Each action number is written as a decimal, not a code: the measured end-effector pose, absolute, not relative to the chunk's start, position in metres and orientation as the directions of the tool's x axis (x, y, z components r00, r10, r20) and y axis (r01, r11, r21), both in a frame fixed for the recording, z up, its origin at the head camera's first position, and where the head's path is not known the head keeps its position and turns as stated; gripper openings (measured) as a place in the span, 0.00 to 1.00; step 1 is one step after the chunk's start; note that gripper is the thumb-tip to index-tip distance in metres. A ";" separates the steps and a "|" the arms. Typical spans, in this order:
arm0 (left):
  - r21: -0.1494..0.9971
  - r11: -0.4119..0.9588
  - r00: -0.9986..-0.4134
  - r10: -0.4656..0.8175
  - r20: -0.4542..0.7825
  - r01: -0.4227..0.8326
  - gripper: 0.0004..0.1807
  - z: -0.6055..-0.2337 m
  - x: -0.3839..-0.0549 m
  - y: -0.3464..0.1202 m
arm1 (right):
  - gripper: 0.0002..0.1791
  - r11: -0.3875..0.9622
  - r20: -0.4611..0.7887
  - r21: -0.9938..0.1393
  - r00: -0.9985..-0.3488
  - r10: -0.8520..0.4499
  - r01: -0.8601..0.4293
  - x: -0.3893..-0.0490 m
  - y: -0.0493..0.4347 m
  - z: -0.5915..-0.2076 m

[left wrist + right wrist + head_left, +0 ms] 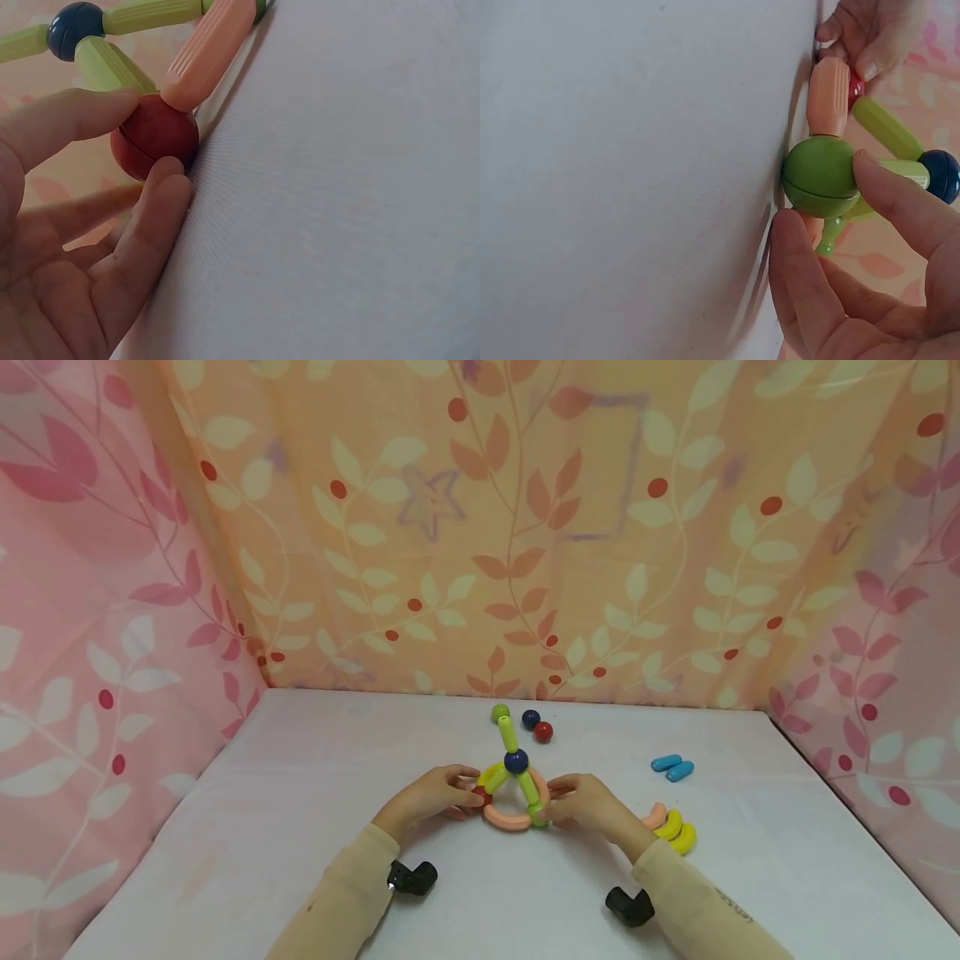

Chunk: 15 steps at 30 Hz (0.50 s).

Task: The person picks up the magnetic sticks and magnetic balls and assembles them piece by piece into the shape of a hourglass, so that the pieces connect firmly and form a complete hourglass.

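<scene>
A small frame of magnetic balls and rods stands on the white table [330,735] between the two hands. Thumb and fingers of my left hand [433,792] pinch its red ball [156,139] at the left corner. On the opposite corner my right hand [588,806] holds the green ball [820,169] between thumb and fingers. A curved peach rod [508,820] joins these two balls at the front. Green rods [528,787] slope up from the base to a dark blue ball [516,761], and another green rod [508,735] sticks up from it. Behind lies a yellow curved rod [491,772], partly hidden.
Behind the frame sit a loose green ball [500,712], a dark blue ball [531,719] and a red ball [543,732]. Two blue rods [666,762] lie at the right. Yellow curved rods [684,839] and a peach one [656,815] are beside the right forearm. A patterned curtain [480,527] hangs behind.
</scene>
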<state>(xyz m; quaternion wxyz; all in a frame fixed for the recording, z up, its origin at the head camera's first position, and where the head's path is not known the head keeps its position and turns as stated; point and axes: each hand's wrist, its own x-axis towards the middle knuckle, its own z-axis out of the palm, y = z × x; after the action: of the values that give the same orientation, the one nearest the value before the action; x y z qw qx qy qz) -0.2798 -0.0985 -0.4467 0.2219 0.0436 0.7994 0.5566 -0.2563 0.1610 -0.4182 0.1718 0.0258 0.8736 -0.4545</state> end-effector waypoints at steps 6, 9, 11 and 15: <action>0.906 0.384 -0.891 0.327 -0.314 -0.178 0.33 -0.448 -0.279 -0.101 | 0.32 0.563 -0.291 -0.804 -0.953 -0.090 0.192 -0.258 0.173 -0.414; 0.905 0.386 -0.889 0.331 -0.315 -0.177 0.34 -0.448 -0.279 -0.101 | 0.33 0.488 -0.275 -0.843 -0.961 -0.027 0.228 -0.260 0.191 -0.408; 0.907 0.383 -0.890 0.331 -0.315 -0.178 0.34 -0.448 -0.280 -0.101 | 0.37 0.443 -0.278 -0.858 -0.960 0.027 0.260 -0.262 0.208 -0.403; 0.904 0.388 -0.891 0.326 -0.317 -0.180 0.33 -0.447 -0.279 -0.100 | 0.45 0.413 -0.266 -0.864 -0.958 0.110 0.288 -0.266 0.245 -0.394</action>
<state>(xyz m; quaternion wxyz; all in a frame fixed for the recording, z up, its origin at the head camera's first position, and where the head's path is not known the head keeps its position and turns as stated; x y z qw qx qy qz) -0.2792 -0.1003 -0.4466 0.2292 0.0456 0.8008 0.5514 -0.2661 0.2450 -0.3940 0.0839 0.1190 0.8365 -0.5283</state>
